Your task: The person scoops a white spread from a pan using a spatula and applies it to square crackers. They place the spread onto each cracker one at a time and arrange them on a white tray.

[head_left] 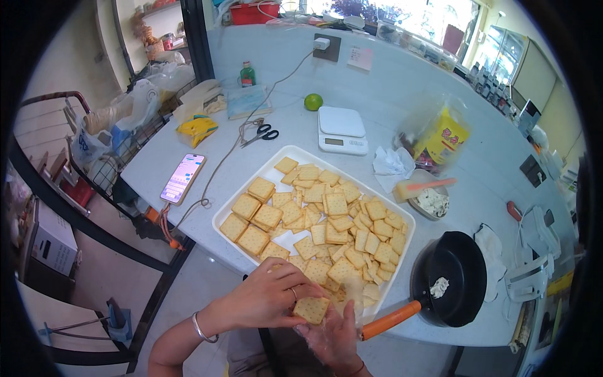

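At the lower middle, a square golden cracker (311, 310) is held by its edges between the thumb and fingers of my left hand (271, 294). That hand wears a ring and a silver bangle. My right hand (336, 337) is just below and to the right, palm turned up and thumb apart; its fingers reach under the cracker and are partly hidden. It seems to wear a thin clear glove, blurred at the tips. Beyond both hands lies a white tray (221, 221) full of crackers, with thicker stacks (245, 206) along its left side and loose ones heaped at right.
A black pan (461, 279) with a pale creamy lump and an orange handle (391, 319) stands at right. Behind it are a bowl of white filling (433, 202) and a spatula (431, 184). A scale (342, 130), scissors (260, 134), a phone (183, 180) and a lime (313, 102) lie farther back.
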`<state>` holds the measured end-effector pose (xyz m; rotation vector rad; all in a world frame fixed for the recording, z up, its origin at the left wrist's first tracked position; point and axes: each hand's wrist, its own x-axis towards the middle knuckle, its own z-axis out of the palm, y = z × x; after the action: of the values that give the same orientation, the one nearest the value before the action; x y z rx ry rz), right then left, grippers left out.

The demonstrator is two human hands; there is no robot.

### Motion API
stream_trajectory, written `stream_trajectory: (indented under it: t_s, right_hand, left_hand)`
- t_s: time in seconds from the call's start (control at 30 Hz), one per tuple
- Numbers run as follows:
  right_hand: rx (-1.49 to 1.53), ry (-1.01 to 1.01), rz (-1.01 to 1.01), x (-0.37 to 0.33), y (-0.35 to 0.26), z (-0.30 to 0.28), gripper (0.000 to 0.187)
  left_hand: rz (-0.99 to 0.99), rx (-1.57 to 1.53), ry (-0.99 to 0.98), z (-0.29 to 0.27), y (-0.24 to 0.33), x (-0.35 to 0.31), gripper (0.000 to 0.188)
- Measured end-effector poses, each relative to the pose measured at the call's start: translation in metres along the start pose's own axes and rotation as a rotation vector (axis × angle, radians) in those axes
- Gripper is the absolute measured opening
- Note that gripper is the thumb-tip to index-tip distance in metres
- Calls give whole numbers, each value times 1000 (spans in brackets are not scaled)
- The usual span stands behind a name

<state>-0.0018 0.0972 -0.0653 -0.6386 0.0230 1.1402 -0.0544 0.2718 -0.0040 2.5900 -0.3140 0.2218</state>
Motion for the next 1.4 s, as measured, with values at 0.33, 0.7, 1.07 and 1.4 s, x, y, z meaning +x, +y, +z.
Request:
stream_trajectory:
  t_s: [0.33, 0.7, 1.07, 1.4]
  right_hand:
    - [-24, -92, -9, -2, -2, 5, 76]
    - [65, -6, -243, 9, 4, 15, 53]
    - [-99, -83, -550, 7, 25, 4, 57]
    - [-153, -81, -490, 2, 27, -3, 65]
  left_hand:
    - [19, -49, 10, 3, -1, -7, 46]
    - [-292, -43, 423, 26, 21, -17, 46]
    - [-467, -188, 615, 59, 50, -12, 49]
    - [-215, -83, 677, 53, 34, -17, 51]
